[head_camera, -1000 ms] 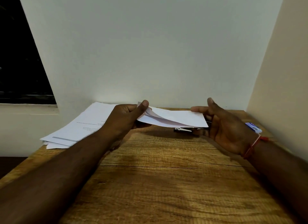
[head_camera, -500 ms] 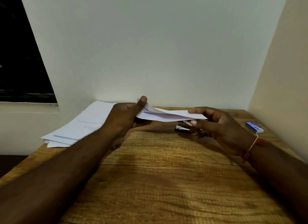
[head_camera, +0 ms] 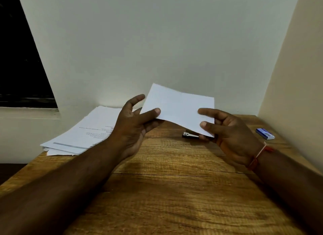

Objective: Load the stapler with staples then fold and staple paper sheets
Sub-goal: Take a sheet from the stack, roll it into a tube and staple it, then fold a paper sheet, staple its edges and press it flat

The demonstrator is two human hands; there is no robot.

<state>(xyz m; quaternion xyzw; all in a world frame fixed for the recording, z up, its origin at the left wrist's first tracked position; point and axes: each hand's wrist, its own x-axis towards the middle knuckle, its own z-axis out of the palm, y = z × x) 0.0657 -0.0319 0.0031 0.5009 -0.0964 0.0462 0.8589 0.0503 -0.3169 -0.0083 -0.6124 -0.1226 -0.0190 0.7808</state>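
scene: wooden desk (head_camera: 174, 191) in a corner of pale walls, dark window (head_camera: 21, 68) at left
folded paper (head_camera: 178, 108): white, held in the air above the far middle of the desk, tilted up toward the wall
left hand (head_camera: 132, 128): pinches the paper's left edge, thumb on top, forefinger sticking up free
right hand (head_camera: 232, 135): pinches the near right corner; red thread on the wrist
stapler (head_camera: 189, 135): on the desk under the paper, partly hidden
staple box (head_camera: 265, 133): blue, far right
paper stack (head_camera: 83, 131): far left, overhanging the edge
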